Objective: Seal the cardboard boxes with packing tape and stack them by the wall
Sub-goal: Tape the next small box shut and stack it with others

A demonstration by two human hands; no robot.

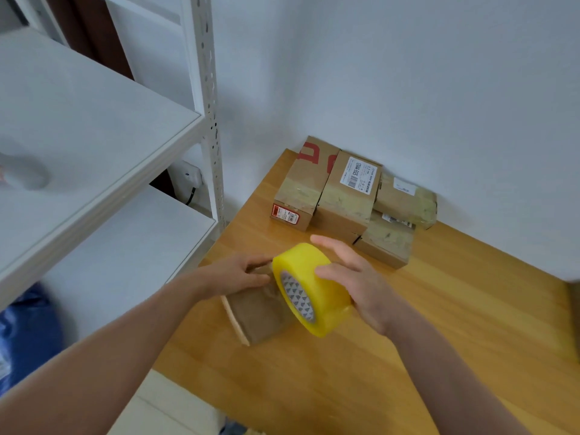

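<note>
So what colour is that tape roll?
Translucent yellow packing tape roll; shows best in head view.

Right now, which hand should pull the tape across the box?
The right hand, probably. It grips the yellow packing tape roll just above the cardboard box, so it can draw tape along the top. The left hand holds the box and can keep it steady.

- Your left arm reaches in from the lower left, forearm bare; your left hand (pixel 235 274) lies knuckles up, fingers curled on the top edge of the box (pixel 260 312)
- Your right arm comes from the lower right; your right hand (pixel 361 277) grips the tape roll (pixel 309 287), fingers spread over its outer face
</note>
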